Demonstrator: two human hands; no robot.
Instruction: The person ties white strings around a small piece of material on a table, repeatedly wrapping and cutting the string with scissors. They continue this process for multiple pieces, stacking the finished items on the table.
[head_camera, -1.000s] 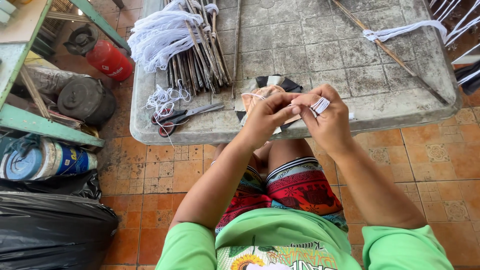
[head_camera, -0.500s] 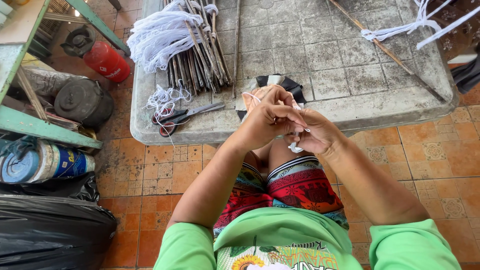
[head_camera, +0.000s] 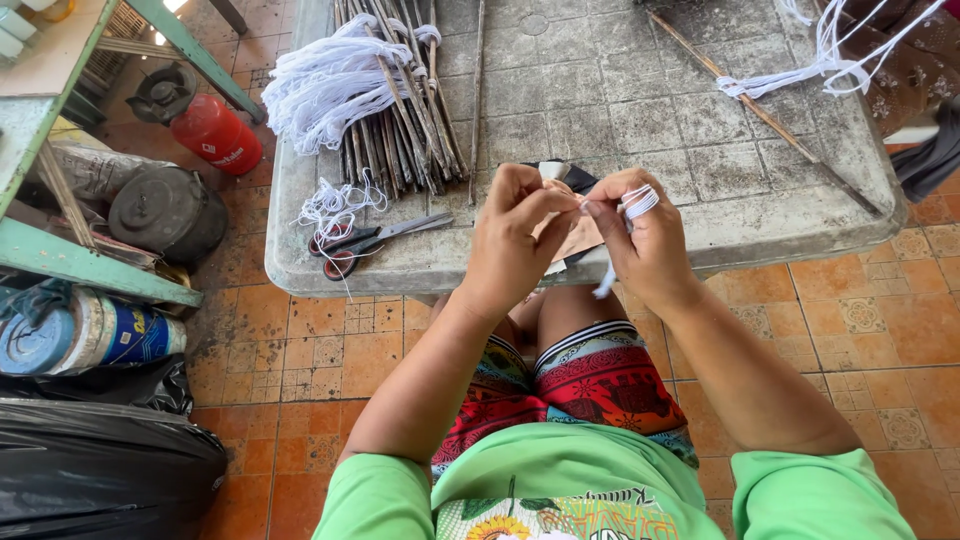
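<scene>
Your left hand (head_camera: 515, 235) and right hand (head_camera: 645, 240) pinch white string (head_camera: 636, 201) between them, fingertips clamped together; scissors (head_camera: 375, 240) lie left of your grip.

Soft white cotton-like string (head_camera: 637, 201) wraps the right hand's fingers (head_camera: 640, 215). Beyond the fingertips lies a rough, matt grey plastic table (head_camera: 620, 110), dry wooden sticks (head_camera: 400, 110), and dull metal scissors (head_camera: 375, 238) with glossy red handles.
</scene>
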